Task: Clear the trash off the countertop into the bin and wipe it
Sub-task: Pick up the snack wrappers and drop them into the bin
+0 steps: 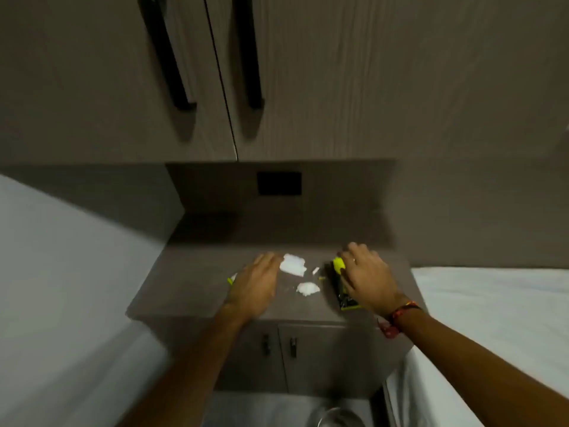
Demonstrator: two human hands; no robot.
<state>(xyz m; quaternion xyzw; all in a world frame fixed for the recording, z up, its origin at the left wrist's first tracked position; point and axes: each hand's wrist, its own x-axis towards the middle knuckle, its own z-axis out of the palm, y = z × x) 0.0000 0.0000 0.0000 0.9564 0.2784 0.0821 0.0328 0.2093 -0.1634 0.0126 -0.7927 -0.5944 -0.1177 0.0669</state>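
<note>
On the brown countertop (191,282) lie two crumpled white tissues, one (292,264) further back and one (307,288) nearer, with small white scraps (315,270) beside them. A yellow-green and black wrapper (340,285) lies at the right. My right hand (368,277) rests over its upper part, fingers curled down on it. My left hand (257,283) hovers flat, fingers spread, just left of the tissues. A small yellow-green scrap (231,279) peeks out at its left side, mostly hidden by the hand.
Wall cupboards with long black handles (166,53) hang above the counter. A dark panel (279,183) sits in the backsplash. Cabinet doors (278,349) are below the counter, a round metal rim (335,417) on the floor, and a white bed (492,318) at right.
</note>
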